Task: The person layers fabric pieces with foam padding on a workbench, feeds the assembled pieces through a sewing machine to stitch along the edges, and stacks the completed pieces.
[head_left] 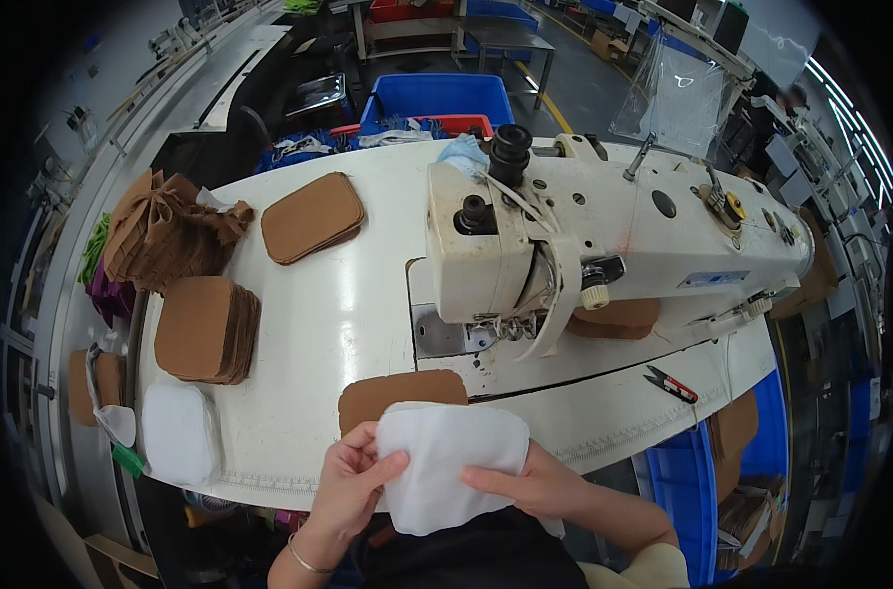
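Observation:
A white rounded-corner fabric piece (451, 461) is held up at the table's front edge. My left hand (351, 478) pinches its left side, thumb on top. On its right side, my right hand (533, 481) grips it with the thumb laid flat across the front. The fingers behind the cloth are hidden. Just beyond lies a brown rounded piece (402, 390) on the white table (309, 393), partly covered from view by the white one. The sewing machine (486, 245) stands ahead and to the right, its needle area apart from both hands.
Brown pieces form a tall stack (206, 334) and a low one (314, 218) on the left. White pieces (179, 434) lie near the front-left edge. Red-handled thread snips (670, 384) rest at right. Blue bins (441, 96) stand behind the table and at lower right.

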The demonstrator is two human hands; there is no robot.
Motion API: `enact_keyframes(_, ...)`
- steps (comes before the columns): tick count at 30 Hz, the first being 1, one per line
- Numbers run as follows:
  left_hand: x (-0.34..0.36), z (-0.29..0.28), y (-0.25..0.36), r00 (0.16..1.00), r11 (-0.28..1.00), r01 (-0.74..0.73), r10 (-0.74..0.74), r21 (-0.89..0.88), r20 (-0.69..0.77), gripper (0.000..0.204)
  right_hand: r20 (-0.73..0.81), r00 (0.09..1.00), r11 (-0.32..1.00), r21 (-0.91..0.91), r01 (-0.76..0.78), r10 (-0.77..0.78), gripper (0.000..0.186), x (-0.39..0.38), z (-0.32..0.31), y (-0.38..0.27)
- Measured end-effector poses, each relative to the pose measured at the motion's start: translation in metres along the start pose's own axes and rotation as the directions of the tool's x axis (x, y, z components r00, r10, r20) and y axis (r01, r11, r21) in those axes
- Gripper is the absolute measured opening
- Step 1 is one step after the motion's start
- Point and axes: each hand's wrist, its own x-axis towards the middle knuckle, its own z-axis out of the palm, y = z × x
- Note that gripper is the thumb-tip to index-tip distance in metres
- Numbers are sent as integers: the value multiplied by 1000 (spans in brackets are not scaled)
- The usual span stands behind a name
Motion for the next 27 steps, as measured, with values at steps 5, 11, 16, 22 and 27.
enact_keyframes(5,-8,-8,10,868,871,-330,431,364,-246,14,-63,997,999,2,38,-37,34,-5,2,-8)
enact_keyframes(11,-22,-6,10,778,736,-268,546,622,-311,18,-143,976,968,-213,132,-165,33,-3,5,-7)
enact_keyframes(16,-30,-6,8,742,587,-249,627,771,-238,22,-198,952,971,-94,220,-235,29,0,-1,20)
enact_keyframes(22,-33,-6,10,716,486,-270,679,831,-163,21,-236,952,946,213,245,-193,27,0,9,10)
enact_keyframes(27,-37,-9,15,641,348,-278,762,896,-97,21,-264,924,882,312,354,-278,29,4,13,14)
